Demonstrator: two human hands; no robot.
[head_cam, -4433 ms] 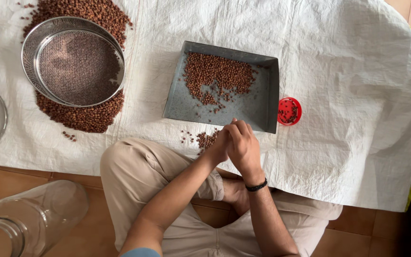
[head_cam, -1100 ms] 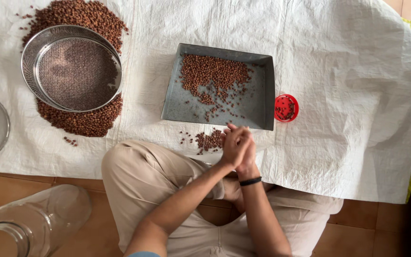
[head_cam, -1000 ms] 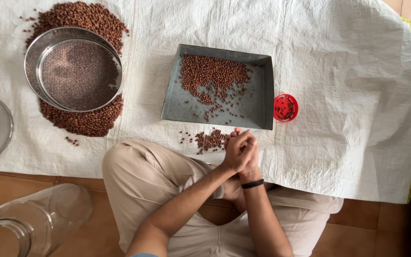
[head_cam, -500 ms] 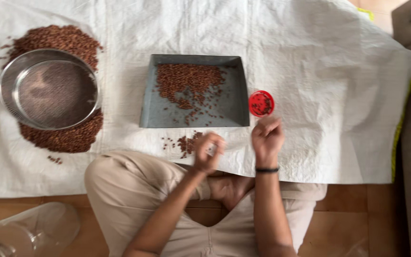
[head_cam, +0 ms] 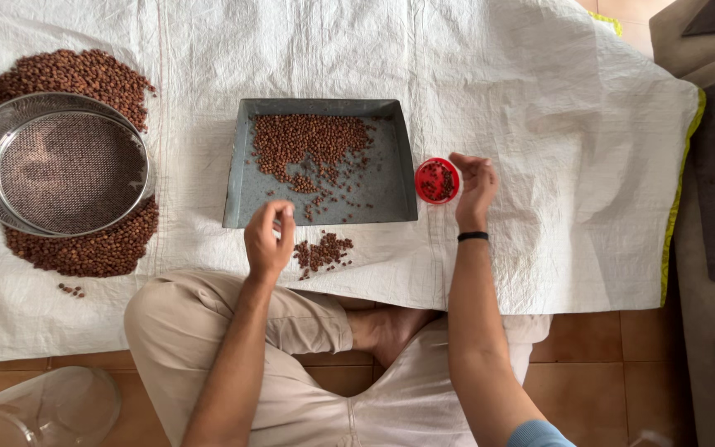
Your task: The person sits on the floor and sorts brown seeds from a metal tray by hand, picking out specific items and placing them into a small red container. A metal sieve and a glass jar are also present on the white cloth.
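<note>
My left hand hovers at the near edge of a grey metal tray, thumb and fingertips pinched together; anything between them is hidden. The tray holds brown round seeds, mostly at its far side. A small heap of the same seeds lies on the white cloth just right of my left hand. My right hand, with a black wristband, is curled beside a small red cup that holds a few dark seeds. The cup stands against the tray's right side.
A round metal sieve rests on a large pile of brown seeds at the left. The white cloth covers the floor ahead of my crossed legs. A clear glass jar lies on the tiles at bottom left.
My hands were clasped together in front of the tray. They have parted: the left has moved left to the tray's near edge, the right up to the red cup. The view has shifted.
</note>
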